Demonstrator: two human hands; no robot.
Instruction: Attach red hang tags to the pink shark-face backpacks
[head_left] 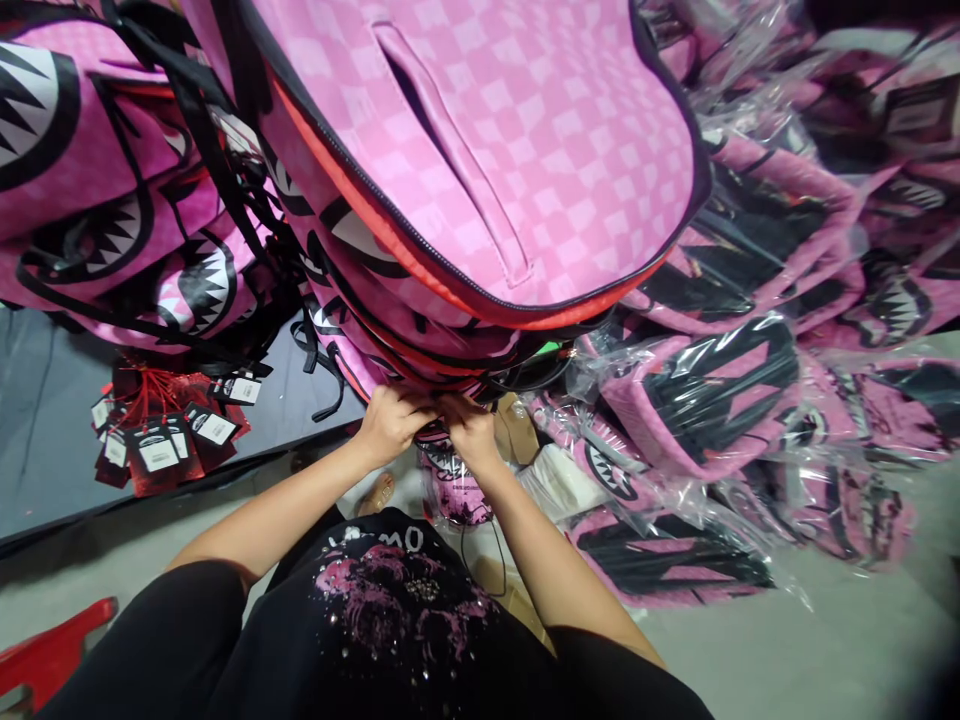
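A large pink checkered backpack (pixel 585 180) fills the upper middle, its zipped panel edged in black with red trim showing along the seam. My left hand (pixel 396 425) is closed at the near lower edge of the backpack, fingers curled against it. Close beside it, my right hand (pixel 469 430) is also closed on that edge, the two hands almost touching. The fingertips are partly hidden, so the exact part they pinch does not show. A black strap (pixel 330 370) hangs from the bag left of my hands.
More pink shark-mouth backpacks (pixel 67 180) lie on the grey table (pixel 37 400) at left, near a bunch of black-and-red hang tags (pixel 159 445). Plastic-wrapped backpacks (pixel 720 390) pile up on the right. A red stool (pixel 56 650) stands at lower left.
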